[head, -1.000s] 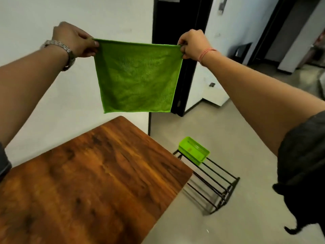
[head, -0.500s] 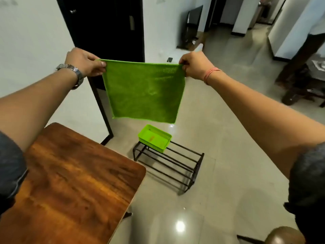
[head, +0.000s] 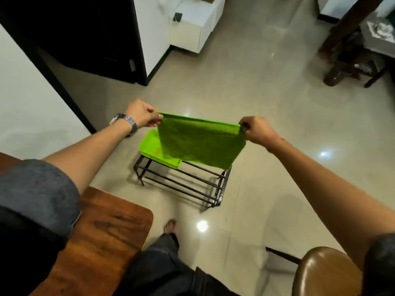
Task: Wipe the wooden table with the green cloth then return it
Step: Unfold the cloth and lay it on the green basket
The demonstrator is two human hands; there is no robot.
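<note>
Head view: left hand (head: 142, 113) and right hand (head: 257, 131) pinch green cloth (head: 199, 142) corners.

Dim, warm indoor light from overhead. Glare spots on glossy floor tiles (head: 267, 99): one just before the metal rack (head: 181, 182), one right of it, a faint one behind it. Soft shadows under the rack. Doorway left of and beyond the rack near black. Wide-angle bending at edges; slight motion softness throughout
</note>
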